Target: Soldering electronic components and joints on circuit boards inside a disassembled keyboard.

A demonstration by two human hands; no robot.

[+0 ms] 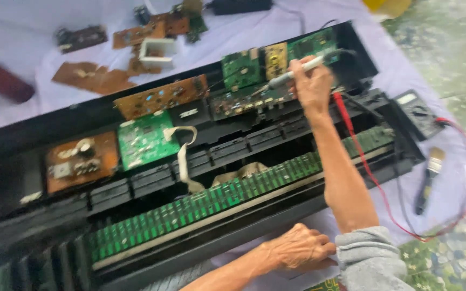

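Two hands work over the opened keyboard case [351,40], our landmark. Nearest us, our left hand [297,248] rests flat, fingers loosely spread and holding nothing, just in front of the case's near edge. Beyond it, inside the case, runs the long green contact strip [217,199]. At the case's far side, our right hand [313,86] grips a soldering iron [297,70], fingers closed, tip on the green circuit boards [249,67].

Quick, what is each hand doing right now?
Left hand: empty, resting palm down by the black opened keyboard case.
Right hand: closed on a slim white-handled soldering iron.
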